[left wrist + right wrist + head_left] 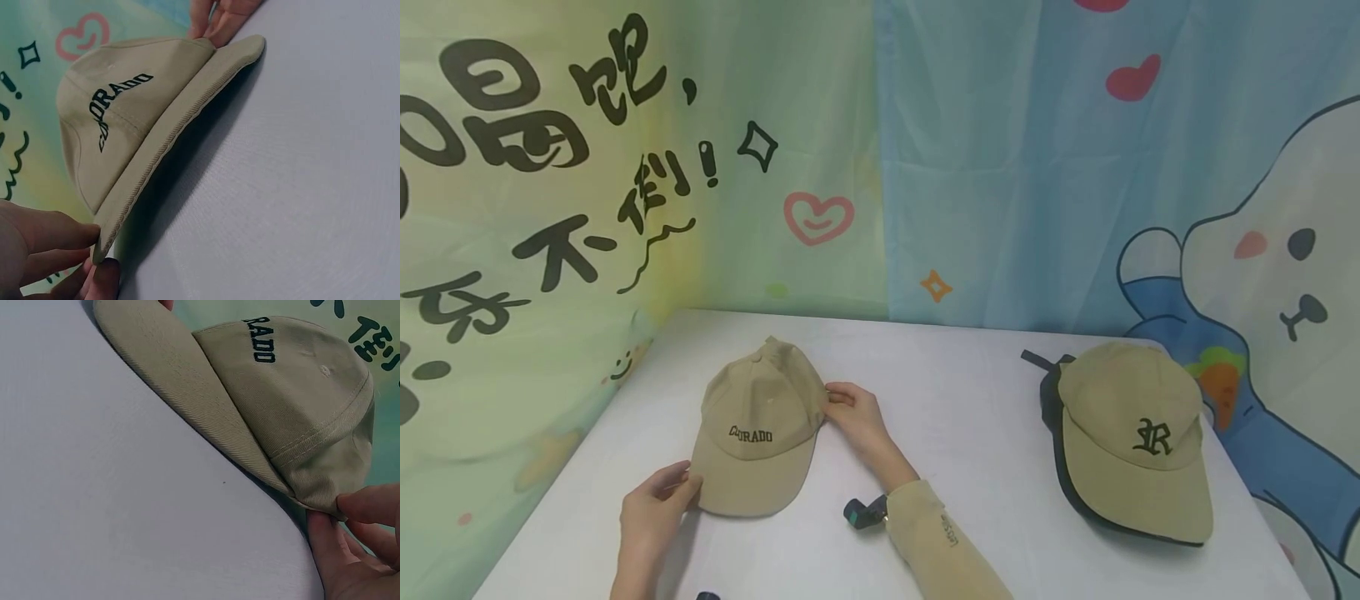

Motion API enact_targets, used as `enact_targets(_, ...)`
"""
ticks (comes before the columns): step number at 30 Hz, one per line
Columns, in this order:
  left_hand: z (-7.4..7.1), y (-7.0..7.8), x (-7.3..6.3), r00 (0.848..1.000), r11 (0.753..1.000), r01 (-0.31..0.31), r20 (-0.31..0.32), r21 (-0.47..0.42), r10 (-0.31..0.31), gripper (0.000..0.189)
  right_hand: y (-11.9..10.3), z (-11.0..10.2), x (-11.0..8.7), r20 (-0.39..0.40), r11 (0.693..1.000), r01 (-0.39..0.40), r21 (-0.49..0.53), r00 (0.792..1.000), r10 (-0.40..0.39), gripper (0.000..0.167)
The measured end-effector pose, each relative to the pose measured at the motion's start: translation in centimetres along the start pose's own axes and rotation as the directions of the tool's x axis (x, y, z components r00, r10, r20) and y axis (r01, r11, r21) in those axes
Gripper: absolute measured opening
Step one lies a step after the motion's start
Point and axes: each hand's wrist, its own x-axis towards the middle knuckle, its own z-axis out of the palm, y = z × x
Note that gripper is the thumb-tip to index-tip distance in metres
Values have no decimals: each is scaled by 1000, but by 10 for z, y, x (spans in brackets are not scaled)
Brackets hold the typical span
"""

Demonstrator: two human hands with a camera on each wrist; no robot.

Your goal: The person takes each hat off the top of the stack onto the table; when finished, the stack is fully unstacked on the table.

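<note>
A tan baseball cap [758, 417] with dark "COLORADO" lettering is on the left part of the white table, its brim toward the front. My left hand [658, 508] pinches the brim's left edge between thumb and fingers, as the left wrist view shows up close. On the cap's right side my right hand [857, 417] pinches the lower edge of the crown [312, 406], thumb outside and fingers beneath. In the left wrist view a dark shadow shows under the brim [181, 125].
More caps, a tan one [1135, 417] with a dark letter emblem over a black one [1051, 402], sit stacked on the right of the white table [955, 400]. A printed cloth backdrop [970, 167] hangs along the back and left. A dark strap device [865, 512] is by my right wrist.
</note>
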Motion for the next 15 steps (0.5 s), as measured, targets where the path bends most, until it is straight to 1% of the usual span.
enact_targets(8, 1, 1, -2, 1000, 1000, 13, -5, 12, -13, 49, 6, 0, 1, -29, 1000, 5, -14, 1000, -6, 35)
enact_targets(15, 0, 3, -3, 1000, 999, 6, -22, 36, -5, 48, 2, -1, 0, -48, 992, 27, -120, 998, -33, 33)
